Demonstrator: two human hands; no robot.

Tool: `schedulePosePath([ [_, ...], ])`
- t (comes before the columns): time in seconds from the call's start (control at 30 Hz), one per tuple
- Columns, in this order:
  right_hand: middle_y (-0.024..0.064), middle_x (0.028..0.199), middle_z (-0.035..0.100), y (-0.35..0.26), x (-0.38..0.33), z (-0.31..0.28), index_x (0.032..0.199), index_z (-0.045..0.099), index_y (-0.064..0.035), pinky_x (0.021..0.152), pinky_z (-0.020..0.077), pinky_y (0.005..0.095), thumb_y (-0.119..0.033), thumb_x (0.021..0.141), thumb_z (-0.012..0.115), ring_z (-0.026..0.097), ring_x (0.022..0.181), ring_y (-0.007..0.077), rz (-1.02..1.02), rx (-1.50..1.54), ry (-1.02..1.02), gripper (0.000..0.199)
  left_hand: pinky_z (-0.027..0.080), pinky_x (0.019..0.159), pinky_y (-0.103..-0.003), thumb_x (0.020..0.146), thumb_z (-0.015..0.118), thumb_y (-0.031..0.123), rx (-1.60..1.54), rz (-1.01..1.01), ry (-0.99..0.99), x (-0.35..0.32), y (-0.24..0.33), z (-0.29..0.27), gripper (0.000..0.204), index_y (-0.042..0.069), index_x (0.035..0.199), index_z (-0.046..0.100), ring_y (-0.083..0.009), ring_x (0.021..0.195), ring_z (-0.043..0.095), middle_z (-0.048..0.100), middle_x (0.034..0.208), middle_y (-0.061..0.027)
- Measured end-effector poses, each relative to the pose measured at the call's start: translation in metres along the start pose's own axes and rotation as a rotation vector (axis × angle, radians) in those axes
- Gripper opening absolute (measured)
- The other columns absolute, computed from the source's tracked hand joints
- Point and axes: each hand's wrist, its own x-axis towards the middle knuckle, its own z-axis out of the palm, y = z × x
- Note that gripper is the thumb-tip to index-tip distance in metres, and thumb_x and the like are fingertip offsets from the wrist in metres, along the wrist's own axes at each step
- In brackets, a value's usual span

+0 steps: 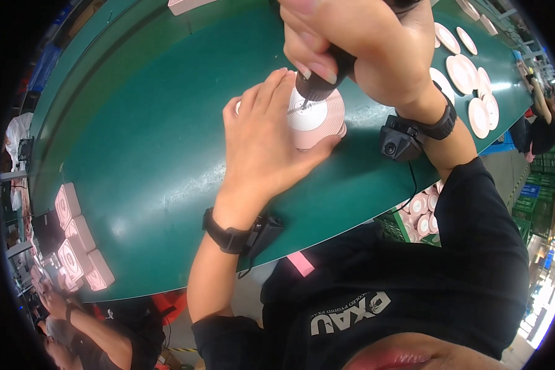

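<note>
A round pale-pink plastic disc (pixel 334 118) with concentric rings and a white centre rests on the green table in front of me. My left hand (pixel 260 132) is closed around its left side, fingers across the far edge and thumb along the near one. Above the disc my right hand (pixel 376 52) grips a black power screwdriver (pixel 317 86). Its bit points down at the white centre and appears to touch it. The top of the tool is hidden by my hand and cut off by the picture's edge.
Several pink-and-white discs (pixel 461 74) lie on the green table (pixel 160 135) at the far right. Pink square boxes (pixel 80 240) are grouped at the left, near a co-worker's arm (pixel 98 336). Below the near edge, a green crate (pixel 407 225) holds more discs.
</note>
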Motion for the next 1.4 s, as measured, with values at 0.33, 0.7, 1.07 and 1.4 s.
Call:
schedulePosePath([
  [0.33,0.0011,0.090,0.067,0.002,-0.011,-0.013,0.107,0.068,-0.0018,0.072,0.0497,0.0274,-0.008,0.084,0.080,0.062,0.080,0.0097,0.167,0.195,0.146,0.026,0.035,0.111,-0.049,0.071,0.088,0.046,0.010,-0.018,-0.029,0.009,0.011,0.007,0.091,-0.003,0.140,0.058,-0.0323,0.131,0.054,0.059,0.145,-0.0153],
  [0.7,0.0021,0.095,0.066,0.013,-0.015,-0.010,0.115,0.066,-0.0027,0.075,0.0497,0.0282,-0.010,0.084,0.081,0.062,0.085,0.0099,0.136,0.185,0.128,0.035,0.035,0.111,-0.049,0.071,0.088,0.046,0.018,-0.009,-0.031,0.009,0.009,0.007,0.091,-0.003,0.141,0.058,-0.0320,0.131,0.054,0.059,0.145,-0.0145],
  [1.07,0.0003,0.080,0.063,0.003,-0.010,-0.011,0.101,0.067,-0.0014,0.068,0.0498,0.0272,-0.012,0.088,0.080,0.060,0.070,0.0096,0.220,0.147,0.138,0.021,0.037,0.111,-0.049,0.069,0.091,0.039,-0.011,-0.001,-0.086,0.004,0.004,-0.005,0.091,-0.001,0.143,0.056,-0.0343,0.131,0.054,0.057,0.144,-0.0174],
  [1.4,0.0040,0.061,0.057,-0.019,0.012,-0.045,0.089,0.064,-0.0032,0.052,0.0479,0.0271,-0.023,0.093,0.079,0.054,0.048,0.0099,0.338,-0.114,0.206,0.025,0.042,0.115,-0.047,0.066,0.093,0.022,-0.211,-0.016,-0.157,-0.006,-0.025,-0.025,0.102,0.000,0.154,0.046,-0.0422,0.135,0.050,0.054,0.146,-0.0248],
])
